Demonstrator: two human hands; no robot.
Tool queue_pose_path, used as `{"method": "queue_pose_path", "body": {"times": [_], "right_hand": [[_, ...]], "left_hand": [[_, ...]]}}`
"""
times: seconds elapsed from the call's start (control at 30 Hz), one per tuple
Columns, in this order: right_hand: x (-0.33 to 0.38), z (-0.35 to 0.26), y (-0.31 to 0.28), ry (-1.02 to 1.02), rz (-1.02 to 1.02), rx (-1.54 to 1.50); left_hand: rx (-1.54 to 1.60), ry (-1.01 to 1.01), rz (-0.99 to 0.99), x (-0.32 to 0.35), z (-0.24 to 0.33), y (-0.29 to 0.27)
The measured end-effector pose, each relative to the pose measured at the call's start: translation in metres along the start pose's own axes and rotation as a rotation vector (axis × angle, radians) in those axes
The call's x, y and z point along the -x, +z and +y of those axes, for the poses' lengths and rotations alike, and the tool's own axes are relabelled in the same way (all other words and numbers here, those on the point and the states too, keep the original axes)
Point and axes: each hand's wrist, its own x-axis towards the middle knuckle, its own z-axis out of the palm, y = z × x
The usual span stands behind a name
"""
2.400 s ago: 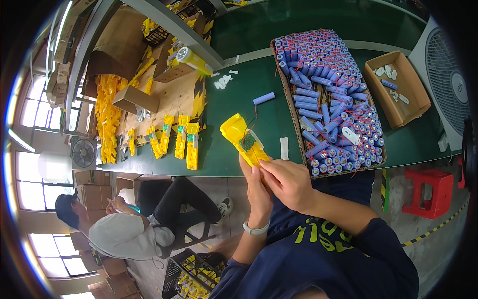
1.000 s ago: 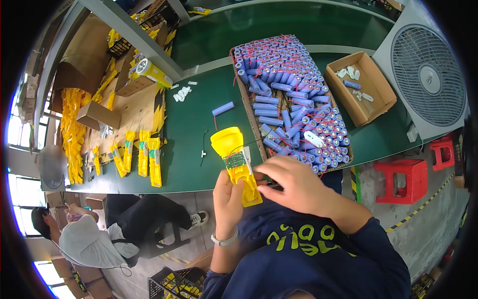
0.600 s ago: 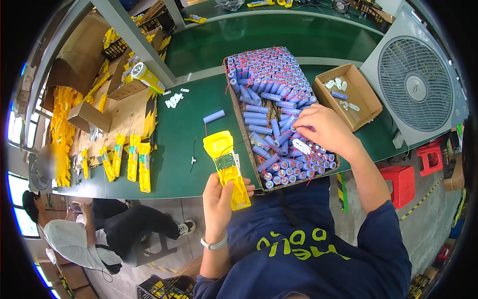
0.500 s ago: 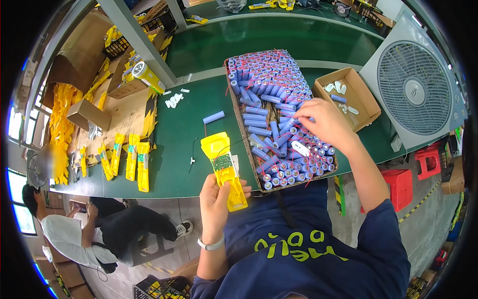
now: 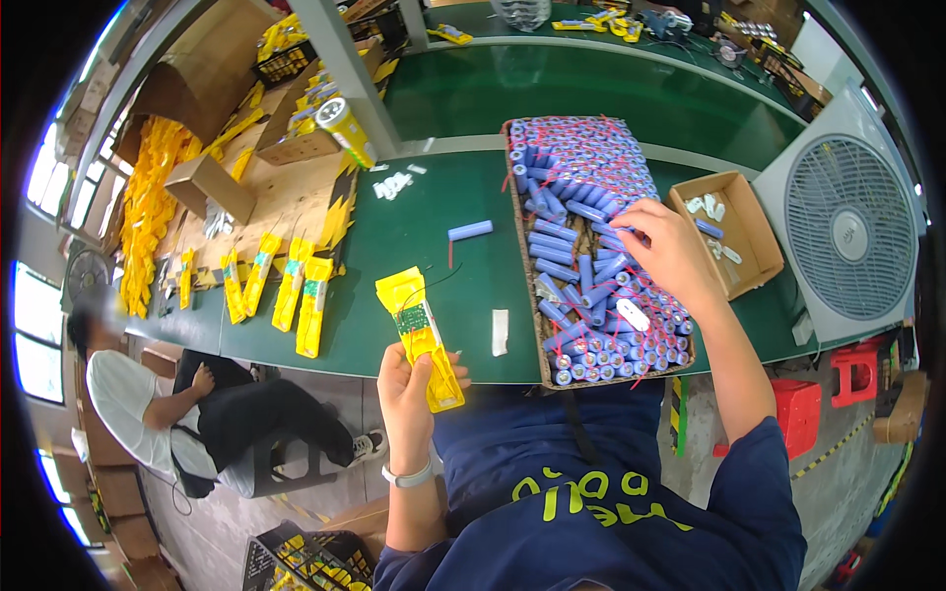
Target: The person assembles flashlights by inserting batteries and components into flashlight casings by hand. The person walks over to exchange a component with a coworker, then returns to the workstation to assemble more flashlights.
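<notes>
My left hand (image 5: pixel 406 394) is closed round the lower end of a yellow plastic housing (image 5: pixel 445 384), held over the table's front edge. A green circuit board (image 5: pixel 414 317) with a thin black wire sits in the housing. My right hand (image 5: pixel 670 251) reaches over a cardboard tray (image 5: pixel 545 355) of blue cylindrical battery cells (image 5: pixel 554 244) with red wires. Its thumb and fingertips are pinched together among the cells; whatever they grip is too small to make out. One loose cell (image 5: pixel 471 230) with a red wire lies on the green table (image 5: pixel 443 187) left of the tray.
Right of the tray stand a small carton (image 5: pixel 754 261) with white parts and a grey fan (image 5: pixel 838 217). Several yellow housings (image 5: pixel 313 307) and a yellow flashlight (image 5: pixel 345 133) are on the left. A white strip (image 5: pixel 500 332) lies near the front edge. A person (image 5: pixel 148 394) sits at lower left.
The view has shifted, so the table things appear farther right. My left hand and the housing have moved left, uncovering the white strip. My right hand has moved slightly left and farther over the tray.
</notes>
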Motion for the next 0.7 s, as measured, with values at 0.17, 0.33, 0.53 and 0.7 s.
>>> {"method": "queue_pose_path", "body": {"times": [0.17, 0.33, 0.53, 0.7], "right_hand": [[-0.019, -0.019, 0.024, -0.073, -0.085, -0.089], [-0.046, -0.036, 0.057, -0.445, -0.036, -0.012], [-0.095, 0.011, 0.053, -0.157, 0.028, 0.215], [-0.113, 0.036, 0.075, -0.388, -0.012, 0.416]], "left_hand": [[0.014, 0.02, 0.071, -0.001, 0.003, -0.011], [0.019, 0.045, 0.063, 0.001, 0.001, -0.015], [-0.019, 0.063, 0.119, 0.01, 0.004, -0.028], [0.004, 0.022, 0.072, 0.0, 0.001, -0.02]]}}
